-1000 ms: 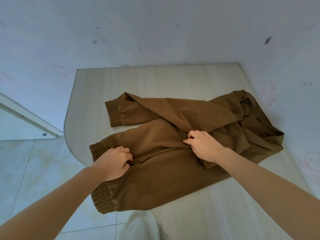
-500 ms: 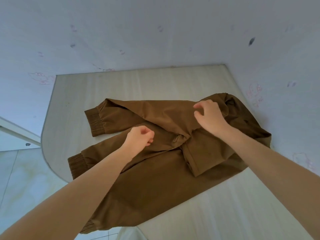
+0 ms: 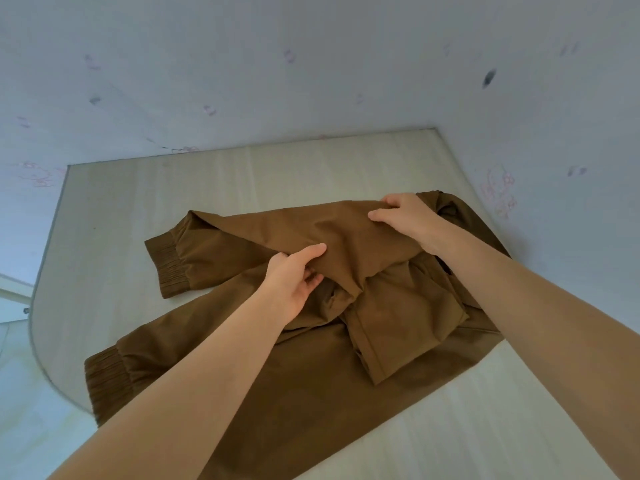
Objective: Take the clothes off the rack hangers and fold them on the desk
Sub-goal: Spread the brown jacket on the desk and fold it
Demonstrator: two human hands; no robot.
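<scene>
Pale walls [image 3: 311, 64] meet at a corner behind the light wooden bench [image 3: 173, 195]; brown trousers [image 3: 311, 368] lie spread on it, cuffs leftward; left hand [image 3: 294, 275] grips a fold of the upper leg, thumb on top; right hand [image 3: 405, 214] pinches the same leg near the waist.

You see the pale wood desk [image 3: 166, 202] pushed into a corner. Behind the desk and at its right side stand light blue walls [image 3: 311, 64] with faint pink marks and some dark spots. Left of the desk lies a pale tiled floor [image 3: 20, 393].
</scene>
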